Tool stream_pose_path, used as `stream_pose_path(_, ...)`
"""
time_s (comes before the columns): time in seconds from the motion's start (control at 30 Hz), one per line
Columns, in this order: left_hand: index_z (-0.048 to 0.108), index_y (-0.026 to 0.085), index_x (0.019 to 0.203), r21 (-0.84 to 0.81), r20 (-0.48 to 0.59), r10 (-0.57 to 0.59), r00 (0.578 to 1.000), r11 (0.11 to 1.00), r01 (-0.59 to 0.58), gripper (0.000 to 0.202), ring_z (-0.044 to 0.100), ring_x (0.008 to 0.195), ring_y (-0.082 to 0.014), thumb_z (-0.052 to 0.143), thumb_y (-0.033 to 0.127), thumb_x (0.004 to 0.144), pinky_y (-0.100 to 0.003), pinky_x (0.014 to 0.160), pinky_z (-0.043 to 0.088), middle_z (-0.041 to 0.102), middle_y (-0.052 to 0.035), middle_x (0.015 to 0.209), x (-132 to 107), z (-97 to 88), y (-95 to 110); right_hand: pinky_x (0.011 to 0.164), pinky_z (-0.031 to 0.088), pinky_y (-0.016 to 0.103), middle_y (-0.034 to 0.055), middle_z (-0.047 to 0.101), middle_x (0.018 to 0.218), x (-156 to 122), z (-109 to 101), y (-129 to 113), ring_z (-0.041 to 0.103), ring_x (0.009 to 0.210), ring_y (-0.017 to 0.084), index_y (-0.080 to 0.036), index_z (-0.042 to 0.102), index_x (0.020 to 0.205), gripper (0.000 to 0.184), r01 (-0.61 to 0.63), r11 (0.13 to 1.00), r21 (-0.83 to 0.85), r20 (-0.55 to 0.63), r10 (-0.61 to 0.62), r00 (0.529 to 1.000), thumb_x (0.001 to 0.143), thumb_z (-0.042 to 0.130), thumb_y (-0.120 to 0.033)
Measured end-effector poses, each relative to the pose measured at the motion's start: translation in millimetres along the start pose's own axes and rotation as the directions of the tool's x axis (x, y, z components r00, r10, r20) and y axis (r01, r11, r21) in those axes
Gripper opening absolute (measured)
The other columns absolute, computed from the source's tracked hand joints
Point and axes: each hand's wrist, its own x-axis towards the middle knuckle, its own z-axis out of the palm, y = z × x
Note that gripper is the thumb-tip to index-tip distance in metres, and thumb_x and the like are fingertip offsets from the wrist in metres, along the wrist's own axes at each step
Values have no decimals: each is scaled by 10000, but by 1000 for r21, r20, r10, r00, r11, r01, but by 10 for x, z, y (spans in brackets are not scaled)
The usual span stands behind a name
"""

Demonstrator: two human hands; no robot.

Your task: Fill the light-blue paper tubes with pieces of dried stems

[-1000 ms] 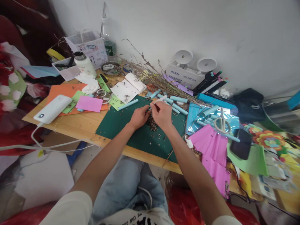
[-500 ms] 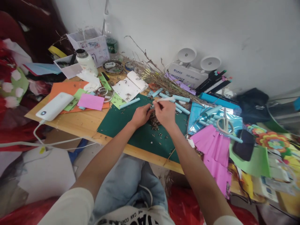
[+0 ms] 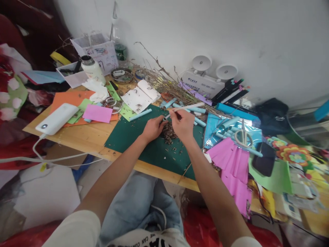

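Note:
My left hand (image 3: 153,128) is closed around a short light-blue paper tube (image 3: 165,119); only its open end shows above my fingers. My right hand (image 3: 183,125) pinches a thin white stick (image 3: 193,105), whose lower tip is at the tube's mouth. Whether the tip is inside cannot be made out. Below both hands, a heap of dried brown plant bits (image 3: 169,134) lies on a dark green mat (image 3: 128,137). One loose blue paper tube (image 3: 140,114) rests left of my hands, and several blue tubes (image 3: 200,122) lie behind the right one.
Dry twigs (image 3: 167,77) lean along the wall near a white router-like device (image 3: 203,82). Scissors (image 3: 243,136) and pink crepe paper (image 3: 235,164) are at right, with a dark phone (image 3: 264,159). At left are a white power bank (image 3: 57,118) and an uncapped bottle (image 3: 93,70).
The white stick has tilted, its lower tip now pointing down-left at the tube's mouth. Both hands keep their grip near the same spot. The whole view has shifted slightly.

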Motion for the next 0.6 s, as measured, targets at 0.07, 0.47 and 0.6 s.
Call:
stream_pose_path(0.07,580,189,906,-3,-1,-1,1000,1000,1,249,578,686,-186,431,368,993,-279,651,377,640,-49,767,0,2,-3,674,455,325,56,682,728,14,-19,-2,602,675,195,-190,695,807,319,-3,999,47,0,3,1000,940,514,-416)
stream_pose_path(0.47,543,198,914,17,55,-51,997,999,51,230,594,746,-208,431,381,998,-286,662,371,628,-47,791,10,-30,39,483,275,264,-33,468,435,-746,-779,266,396,438,107,-201,491,514,478,-544,838,-42,251,536,806,825,613,-543)
stream_pose_path(0.6,546,195,1006,39,46,-48,998,998,46,158,612,808,-228,464,327,976,-301,696,409,654,-67,879,5,-27,28,538,295,276,-9,546,489,-992,-707,266,471,495,135,-199,548,540,432,-536,811,-234,234,583,778,842,584,-506)
